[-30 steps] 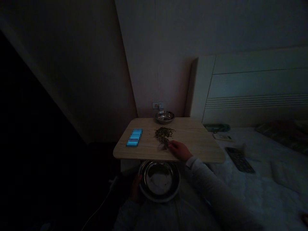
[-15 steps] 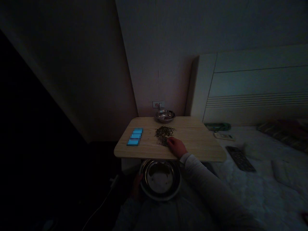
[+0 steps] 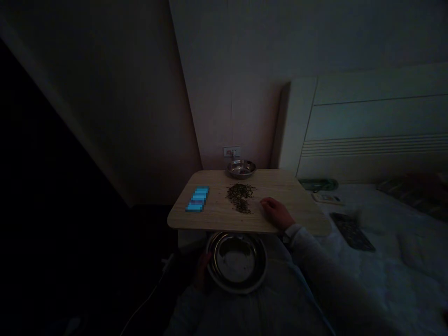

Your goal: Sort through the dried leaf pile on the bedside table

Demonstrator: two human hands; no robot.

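Observation:
A loose heap of small dark grains (image 3: 241,194), like seeds or dried bits, lies spread on the small wooden table (image 3: 297,200). My right hand (image 3: 277,213) is over the tabletop to the right of the heap, apart from it. Its fingers are curled together; whether something small is in them is hidden. Below the table's front edge, my left hand (image 3: 202,270) grips the left rim of a large metal bowl (image 3: 236,261) over my lap. A smaller metal bowl (image 3: 241,170) stands at the back of the table.
A phone (image 3: 198,199) with a lit, pixelated screen lies on the left of the table. Behind is a wall socket (image 3: 231,151). To the right, a bed (image 3: 392,270) holds a dark patterned flat item (image 3: 352,232) and a pale remote-like object (image 3: 328,199). The room is dim.
My right hand has moved right, away from the near edge of the grain heap, where it was touching. The left hand still holds the large bowl.

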